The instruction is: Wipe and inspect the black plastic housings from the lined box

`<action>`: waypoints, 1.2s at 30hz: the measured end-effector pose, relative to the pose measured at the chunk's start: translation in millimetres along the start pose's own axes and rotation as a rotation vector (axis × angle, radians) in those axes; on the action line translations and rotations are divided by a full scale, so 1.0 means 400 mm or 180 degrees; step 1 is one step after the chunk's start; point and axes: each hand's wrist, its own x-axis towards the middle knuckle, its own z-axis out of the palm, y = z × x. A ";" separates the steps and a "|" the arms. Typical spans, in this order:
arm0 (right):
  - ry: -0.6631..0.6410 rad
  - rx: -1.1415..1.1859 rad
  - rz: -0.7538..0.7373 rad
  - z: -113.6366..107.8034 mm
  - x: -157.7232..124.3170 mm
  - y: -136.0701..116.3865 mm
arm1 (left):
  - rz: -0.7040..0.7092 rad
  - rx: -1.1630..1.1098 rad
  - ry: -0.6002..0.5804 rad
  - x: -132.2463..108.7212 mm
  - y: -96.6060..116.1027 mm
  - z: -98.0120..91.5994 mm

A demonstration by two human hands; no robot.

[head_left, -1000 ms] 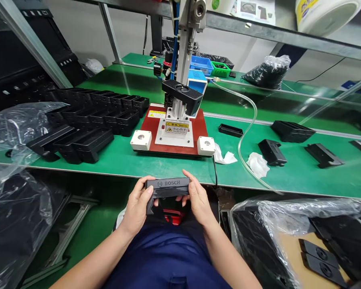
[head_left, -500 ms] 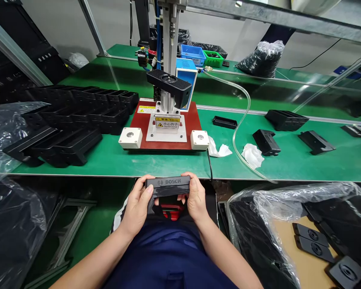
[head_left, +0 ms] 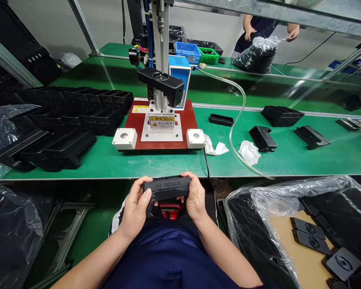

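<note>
Head | left hand (head_left: 135,205), right hand (head_left: 196,200): grip clamped on housing (head_left: 167,188), near bench edge (head_left: 102,178) | press (head_left: 161,105) set back

A long, green-topped desk (head_left: 156,164) stands below a grey metal beam (head_left: 333,24); a plain, pale wall (head_left: 204,24) rises behind.

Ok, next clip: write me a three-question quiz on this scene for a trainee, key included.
1. True or false: the left hand and the right hand both hold the BOSCH part.
2. Fill in: the bench machine has a base plate coloured ____.
3. The neighbouring bin beside the blue bin is: A) yellow; B) green; C) orange.

Key: 1. True. 2. Red. 3. B.
</note>
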 end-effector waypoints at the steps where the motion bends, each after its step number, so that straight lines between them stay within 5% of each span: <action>1: -0.0004 0.0019 -0.0016 -0.001 0.001 -0.002 | 0.0014 0.0018 0.0006 -0.001 -0.001 0.001; 7: -0.0030 0.0098 -0.0142 -0.016 0.040 -0.041 | 0.0184 0.0133 0.0011 -0.015 -0.017 0.029; 16: -0.0644 0.0425 0.0201 -0.099 0.150 -0.074 | -0.0094 0.0172 -0.0727 -0.050 -0.032 0.084; 36: -0.0835 0.0354 0.0193 -0.116 0.145 -0.083 | 0.0062 0.0059 -0.0652 -0.080 -0.056 0.111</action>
